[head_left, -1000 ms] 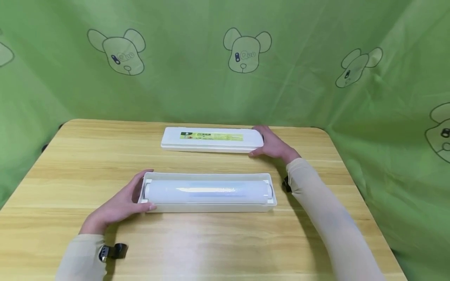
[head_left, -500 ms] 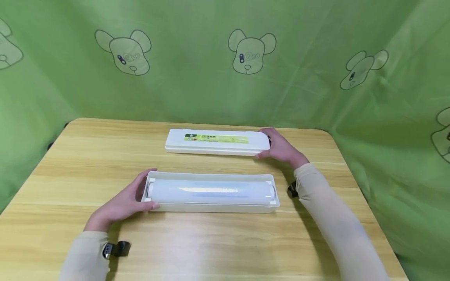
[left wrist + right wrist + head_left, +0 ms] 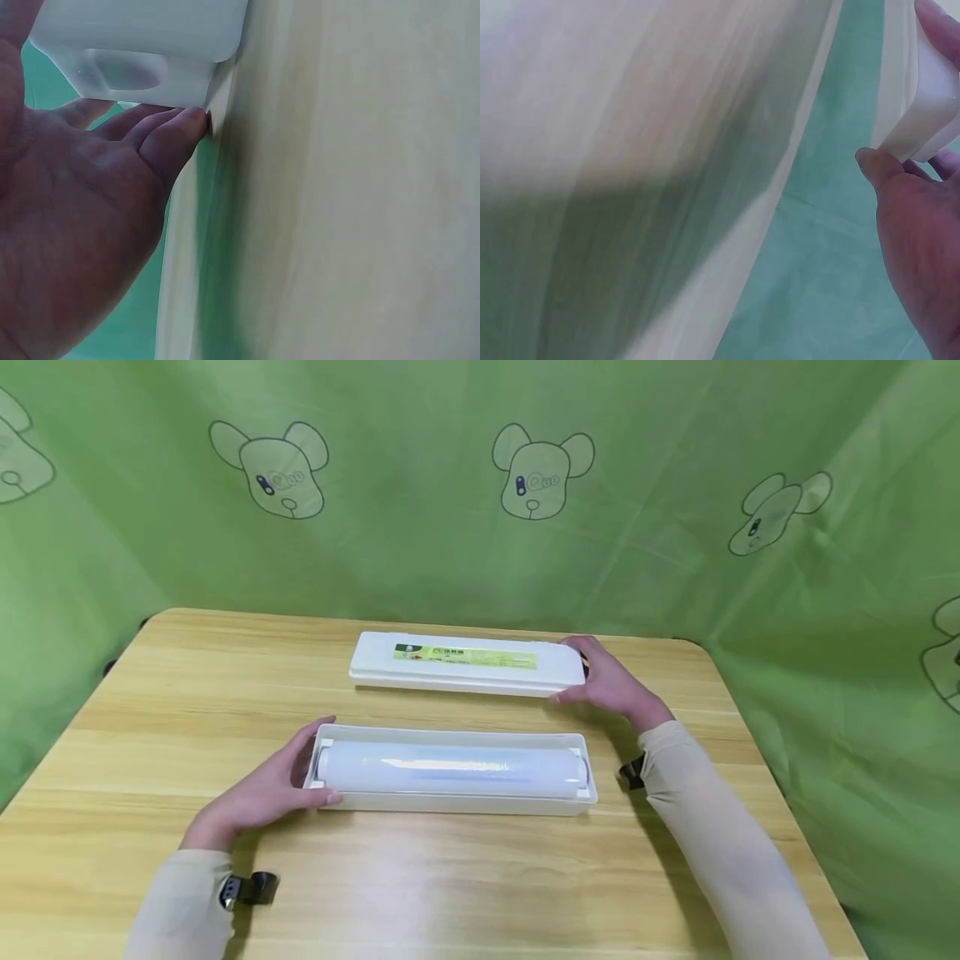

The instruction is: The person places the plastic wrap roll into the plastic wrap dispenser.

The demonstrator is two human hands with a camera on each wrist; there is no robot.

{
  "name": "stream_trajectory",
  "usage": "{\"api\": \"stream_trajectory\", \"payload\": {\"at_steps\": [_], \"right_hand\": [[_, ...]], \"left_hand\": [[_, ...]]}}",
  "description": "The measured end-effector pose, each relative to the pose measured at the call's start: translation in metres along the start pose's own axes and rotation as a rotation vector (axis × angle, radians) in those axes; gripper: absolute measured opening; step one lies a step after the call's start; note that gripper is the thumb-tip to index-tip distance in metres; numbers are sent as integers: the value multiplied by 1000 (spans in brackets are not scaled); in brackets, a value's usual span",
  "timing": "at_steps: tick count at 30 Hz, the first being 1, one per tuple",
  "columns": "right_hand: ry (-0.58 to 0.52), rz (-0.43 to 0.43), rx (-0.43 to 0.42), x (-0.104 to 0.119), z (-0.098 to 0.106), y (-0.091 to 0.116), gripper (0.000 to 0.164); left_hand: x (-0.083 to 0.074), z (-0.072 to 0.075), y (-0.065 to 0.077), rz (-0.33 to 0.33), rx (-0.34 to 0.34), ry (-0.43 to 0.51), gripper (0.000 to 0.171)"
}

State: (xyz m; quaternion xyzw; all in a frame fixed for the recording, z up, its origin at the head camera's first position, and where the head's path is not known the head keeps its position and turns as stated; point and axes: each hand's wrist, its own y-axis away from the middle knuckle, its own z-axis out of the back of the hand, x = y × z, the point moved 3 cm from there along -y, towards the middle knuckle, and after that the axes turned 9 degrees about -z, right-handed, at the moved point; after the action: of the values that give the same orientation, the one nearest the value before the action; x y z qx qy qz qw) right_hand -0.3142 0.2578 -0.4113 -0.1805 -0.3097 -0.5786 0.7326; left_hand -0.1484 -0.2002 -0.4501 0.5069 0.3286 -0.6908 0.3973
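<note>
A long white open box (image 3: pixel 457 805) lies on the wooden table, with a roll of cling film (image 3: pixel 450 770) in it. My left hand (image 3: pixel 258 793) holds the box's left end, thumb on the near side and fingers on the far side. In the left wrist view, the box's end (image 3: pixel 127 75) shows above the fingers. Farther back is the white lid (image 3: pixel 375 656) with a yellow-green label (image 3: pixel 465 656). My right hand (image 3: pixel 611 681) grips the lid's right end between thumb and fingers. A thin dark shadow shows under the lid's front edge.
The light wood table (image 3: pixel 450 885) ends at a green curtain (image 3: pixel 420 552) printed with bear heads, which hangs behind and at both sides. A strip of tabletop separates the lid from the box. Dark wrist straps (image 3: pixel 251 889) sit on both sleeves.
The right hand and the lid's right end have shifted slightly right and toward me, and the lid looks a little larger. The head view has shifted slightly. The left hand keeps its hold.
</note>
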Motion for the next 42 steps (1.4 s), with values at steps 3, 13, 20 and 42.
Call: {"api": "stream_trajectory", "payload": {"at_steps": [3, 13, 20, 42], "right_hand": [[-3, 6, -2, 0, 1, 4, 96], [-40, 37, 2, 6, 6, 15, 96], [-46, 20, -1, 12, 9, 25, 96], [-131, 21, 40, 41, 12, 54, 85]], "left_hand": [[0, 0, 0, 7, -3, -14, 104], [-2, 0, 0, 7, -20, -27, 105], [-1, -1, 0, -1, -19, -20, 104], [0, 0, 2, -11, -16, -21, 103]]}}
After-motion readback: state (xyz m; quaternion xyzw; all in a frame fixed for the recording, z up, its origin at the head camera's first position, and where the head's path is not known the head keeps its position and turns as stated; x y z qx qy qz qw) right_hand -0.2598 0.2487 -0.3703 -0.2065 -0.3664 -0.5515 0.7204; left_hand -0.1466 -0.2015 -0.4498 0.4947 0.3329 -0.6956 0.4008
